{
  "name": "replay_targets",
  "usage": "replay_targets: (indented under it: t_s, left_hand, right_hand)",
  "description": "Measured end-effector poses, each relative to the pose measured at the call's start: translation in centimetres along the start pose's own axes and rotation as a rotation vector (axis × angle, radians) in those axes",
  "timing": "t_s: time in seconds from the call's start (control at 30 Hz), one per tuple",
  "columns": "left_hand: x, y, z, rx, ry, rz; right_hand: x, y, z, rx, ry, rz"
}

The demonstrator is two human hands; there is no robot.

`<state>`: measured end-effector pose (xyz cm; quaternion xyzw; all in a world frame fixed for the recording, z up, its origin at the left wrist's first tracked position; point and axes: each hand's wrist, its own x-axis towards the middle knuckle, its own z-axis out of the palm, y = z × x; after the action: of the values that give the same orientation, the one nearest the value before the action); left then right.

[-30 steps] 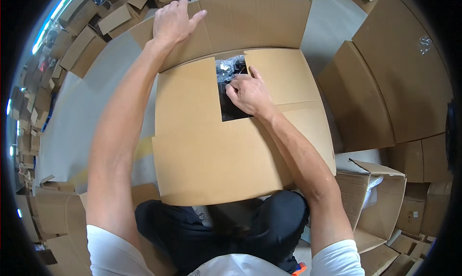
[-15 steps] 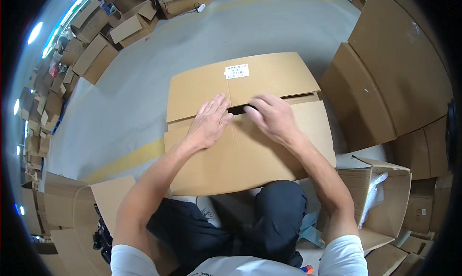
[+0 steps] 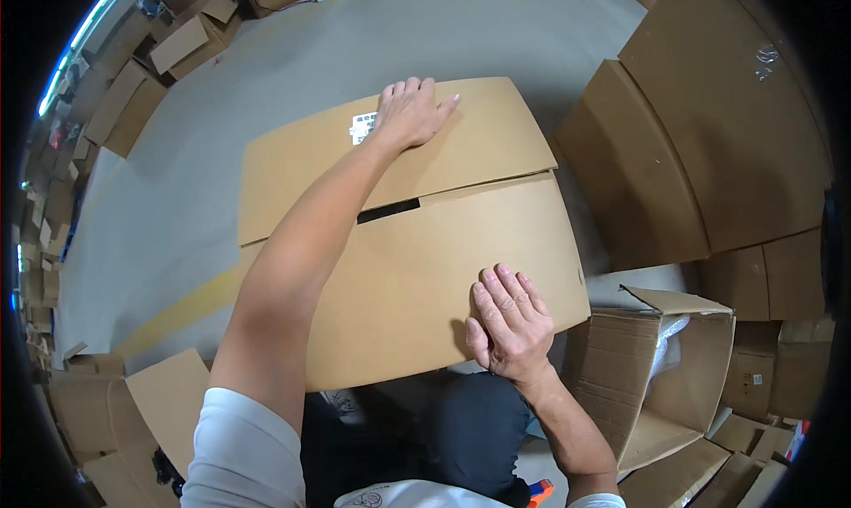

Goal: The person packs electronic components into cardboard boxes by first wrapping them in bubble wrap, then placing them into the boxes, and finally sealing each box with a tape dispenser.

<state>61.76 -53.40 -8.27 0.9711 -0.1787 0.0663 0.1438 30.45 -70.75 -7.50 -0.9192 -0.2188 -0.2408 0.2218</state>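
A large brown cardboard box stands before my knees, its two top flaps folded down to meet along a seam. My left hand reaches across and lies on the far flap, fingers at its far edge and thumb spread. It partly covers a white printed label. Flat on the near flap, close to the box's front right corner, rests my right hand with nothing in it. A short black patch shows at the seam; whether it is tape or a gap I cannot tell.
Tall brown cartons stand close at the right. Nearer, an open box on its side holds clear plastic wrap. Open cartons line the far left, and a cardboard flap rises at the lower left. A yellow line crosses the grey floor.
My left hand has moved from the seam to the far flap. The right hand has drawn back from the seam to the near right corner. The flaps now meet more closely.
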Motion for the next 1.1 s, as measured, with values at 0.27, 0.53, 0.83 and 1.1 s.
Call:
replay_targets:
  t_s: [0.27,0.53,0.83,1.1]
  left_hand:
    - [-1.6,1.6,-0.8,-0.044,-0.104,-0.057]
    - [-0.9,-0.3,-0.7,-0.020,-0.080,0.027]
    - [-2.0,-3.9,-2.6,-0.078,-0.179,-0.056]
    - [-3.1,-4.6,-3.2,-0.102,-0.221,-0.059]
  right_hand:
    - [-2.1,0.7,-0.1,-0.040,0.024,0.052]
    - [-1.0,0.9,0.6,-0.038,0.060,0.068]
    - [-0.8,0.1,1.1,-0.082,0.095,0.120]
    - [-0.1,-3.0,1.4,-0.158,-0.046,0.165]
